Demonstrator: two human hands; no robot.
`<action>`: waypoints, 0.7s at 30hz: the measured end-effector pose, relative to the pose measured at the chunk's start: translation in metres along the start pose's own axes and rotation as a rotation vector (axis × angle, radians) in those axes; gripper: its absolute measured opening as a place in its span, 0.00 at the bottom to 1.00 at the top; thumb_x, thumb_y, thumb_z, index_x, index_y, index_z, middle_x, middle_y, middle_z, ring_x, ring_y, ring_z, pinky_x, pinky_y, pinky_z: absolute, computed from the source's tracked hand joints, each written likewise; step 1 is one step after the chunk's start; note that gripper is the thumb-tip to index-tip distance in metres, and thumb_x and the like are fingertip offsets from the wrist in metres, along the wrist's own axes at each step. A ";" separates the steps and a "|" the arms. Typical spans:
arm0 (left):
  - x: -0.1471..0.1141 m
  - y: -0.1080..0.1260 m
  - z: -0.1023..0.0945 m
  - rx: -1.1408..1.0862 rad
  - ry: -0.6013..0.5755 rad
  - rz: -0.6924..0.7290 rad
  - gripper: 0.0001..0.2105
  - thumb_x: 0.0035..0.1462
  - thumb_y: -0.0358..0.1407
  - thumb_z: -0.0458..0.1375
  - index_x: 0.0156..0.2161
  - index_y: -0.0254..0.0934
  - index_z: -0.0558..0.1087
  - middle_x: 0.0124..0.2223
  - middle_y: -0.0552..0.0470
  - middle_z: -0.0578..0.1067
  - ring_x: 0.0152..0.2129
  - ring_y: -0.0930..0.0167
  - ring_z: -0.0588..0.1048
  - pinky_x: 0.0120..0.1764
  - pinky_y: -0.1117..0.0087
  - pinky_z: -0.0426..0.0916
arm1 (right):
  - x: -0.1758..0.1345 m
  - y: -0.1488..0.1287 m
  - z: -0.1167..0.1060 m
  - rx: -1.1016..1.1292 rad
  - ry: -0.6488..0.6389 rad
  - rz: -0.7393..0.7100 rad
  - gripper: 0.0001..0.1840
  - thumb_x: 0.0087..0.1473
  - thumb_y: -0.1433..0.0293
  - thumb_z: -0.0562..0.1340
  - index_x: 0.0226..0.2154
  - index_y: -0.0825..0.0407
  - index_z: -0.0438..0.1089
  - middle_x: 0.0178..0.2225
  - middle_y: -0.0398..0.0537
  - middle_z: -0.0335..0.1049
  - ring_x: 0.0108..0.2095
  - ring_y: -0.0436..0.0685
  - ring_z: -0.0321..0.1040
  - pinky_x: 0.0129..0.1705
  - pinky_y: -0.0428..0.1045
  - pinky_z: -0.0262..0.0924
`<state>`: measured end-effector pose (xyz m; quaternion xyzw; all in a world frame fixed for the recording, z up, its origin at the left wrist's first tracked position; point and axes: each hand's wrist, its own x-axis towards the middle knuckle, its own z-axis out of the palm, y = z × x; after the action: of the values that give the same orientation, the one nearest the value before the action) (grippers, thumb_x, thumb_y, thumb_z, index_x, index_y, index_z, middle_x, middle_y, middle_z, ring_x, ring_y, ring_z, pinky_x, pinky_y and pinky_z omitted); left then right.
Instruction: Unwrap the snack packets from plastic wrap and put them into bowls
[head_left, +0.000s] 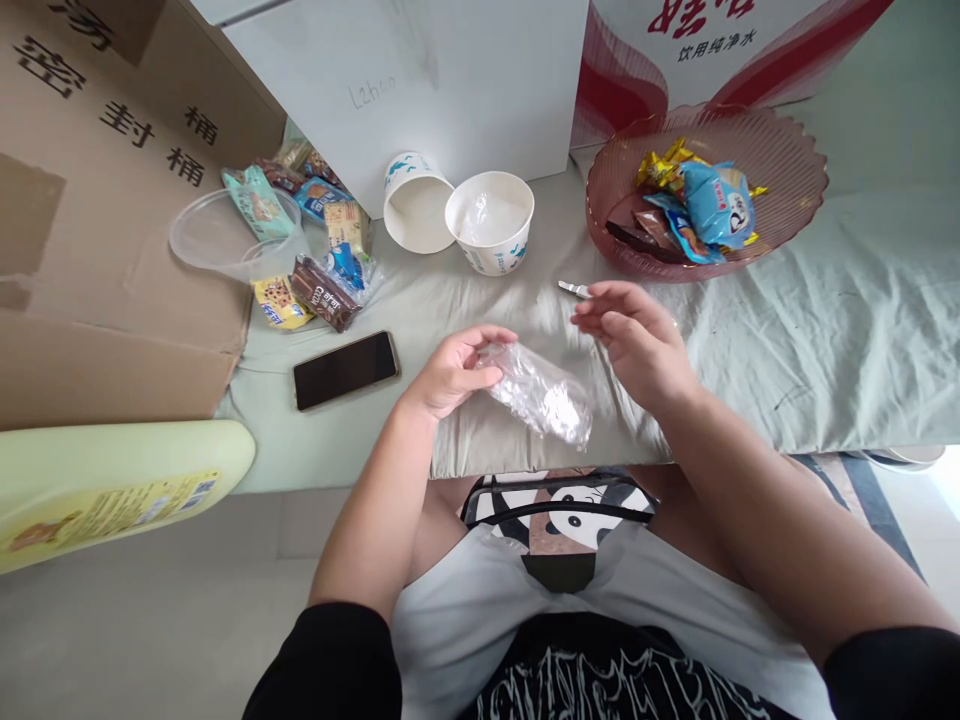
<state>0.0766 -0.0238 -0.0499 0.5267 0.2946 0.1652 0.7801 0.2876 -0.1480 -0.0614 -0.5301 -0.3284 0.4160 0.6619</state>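
Note:
My left hand (461,372) is closed on a crumpled clear plastic bag (541,393), pinched between thumb and fingers at its upper left end. The bag hangs over the front part of the cloth-covered surface (757,370). To the right, my right hand (637,345) is raised with its fingers loosely curled and apart, and nothing shows in it. Just beyond its fingertips is a small silver metal tool (574,289), partly covered by the fingers; its kind is unclear. Behind the bag, a paper cup (501,262) stands upright with clear plastic inside, and another paper cup (409,180) lies tipped beside it.
A pink ribbed bowl (795,190) holds several wrapped snacks. More snack packets (326,290) lie left, by a clear plastic tub (199,232). A black phone (346,370) rests nearer me. Cardboard boxes (112,240) stand left and behind. Below the edge is a panda-print container (577,515).

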 end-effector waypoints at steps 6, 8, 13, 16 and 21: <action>-0.001 0.000 0.005 -0.069 -0.083 0.019 0.25 0.41 0.31 0.74 0.48 0.41 0.77 0.43 0.52 0.78 0.29 0.76 0.75 0.33 0.74 0.71 | -0.010 -0.012 0.010 -0.153 -0.698 0.320 0.15 0.54 0.58 0.69 0.33 0.52 0.70 0.25 0.40 0.66 0.26 0.48 0.62 0.27 0.46 0.57; 0.001 -0.001 0.005 -0.117 -0.001 0.087 0.24 0.42 0.34 0.75 0.46 0.42 0.75 0.46 0.53 0.78 0.31 0.75 0.76 0.34 0.74 0.73 | -0.013 -0.012 0.012 -0.235 -0.699 0.318 0.17 0.55 0.56 0.67 0.27 0.52 0.68 0.21 0.37 0.59 0.22 0.47 0.54 0.24 0.46 0.50; 0.006 -0.010 0.018 -0.168 0.047 0.104 0.30 0.44 0.45 0.76 0.50 0.45 0.69 0.45 0.54 0.78 0.38 0.72 0.80 0.41 0.71 0.76 | -0.014 -0.007 0.016 -0.299 -0.291 0.199 0.20 0.53 0.52 0.67 0.30 0.53 0.71 0.25 0.41 0.64 0.26 0.50 0.58 0.28 0.48 0.52; 0.008 -0.016 0.029 -0.063 -0.003 0.105 0.33 0.46 0.47 0.75 0.54 0.43 0.67 0.42 0.52 0.81 0.39 0.68 0.81 0.44 0.68 0.76 | -0.012 -0.005 0.019 -0.310 -0.208 0.135 0.20 0.53 0.51 0.67 0.31 0.52 0.72 0.27 0.43 0.68 0.28 0.52 0.61 0.30 0.48 0.56; 0.012 -0.019 0.028 0.077 0.142 0.190 0.26 0.52 0.42 0.71 0.53 0.42 0.66 0.32 0.57 0.78 0.28 0.73 0.78 0.35 0.72 0.73 | -0.010 0.000 0.020 -0.150 -0.169 0.128 0.19 0.56 0.53 0.66 0.38 0.50 0.70 0.28 0.43 0.71 0.29 0.53 0.68 0.31 0.49 0.61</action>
<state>0.1025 -0.0448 -0.0632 0.5690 0.3040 0.2636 0.7172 0.2654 -0.1481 -0.0565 -0.5609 -0.3789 0.4749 0.5624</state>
